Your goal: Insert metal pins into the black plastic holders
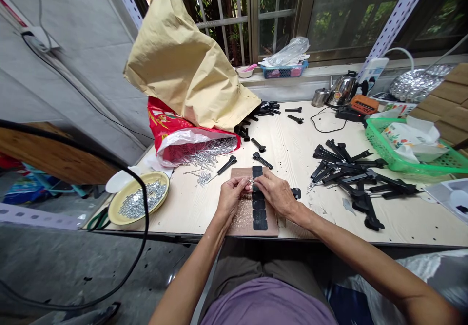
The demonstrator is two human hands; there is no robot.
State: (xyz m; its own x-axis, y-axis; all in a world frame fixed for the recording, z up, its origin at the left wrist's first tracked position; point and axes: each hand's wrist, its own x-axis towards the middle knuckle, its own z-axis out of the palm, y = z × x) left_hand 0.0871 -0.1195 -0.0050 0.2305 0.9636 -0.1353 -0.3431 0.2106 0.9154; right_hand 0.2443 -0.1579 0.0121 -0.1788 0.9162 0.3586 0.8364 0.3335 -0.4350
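Note:
My left hand (232, 196) and my right hand (275, 189) meet above a brown board (239, 223). Their fingertips are pinched close together around a small, thin, shiny piece, too small to make out clearly. Down the board runs a column of black rounded squares (259, 214), partly covered by my right hand. Another black part (296, 193) shows just beyond the right wrist. Beyond my hands lie loose black clip-like parts (262, 160). Thin metal pins (204, 155) spill from a red bag (158, 120). A yellow bowl (114, 214) holds many small silvery pieces.
A large tan sack (190, 66) rests behind the red bag. To the right are a heap of black parts (354, 174), a green basket (413, 166) and a metal kettle (342, 88). A black cable (146, 213) loops across the left foreground.

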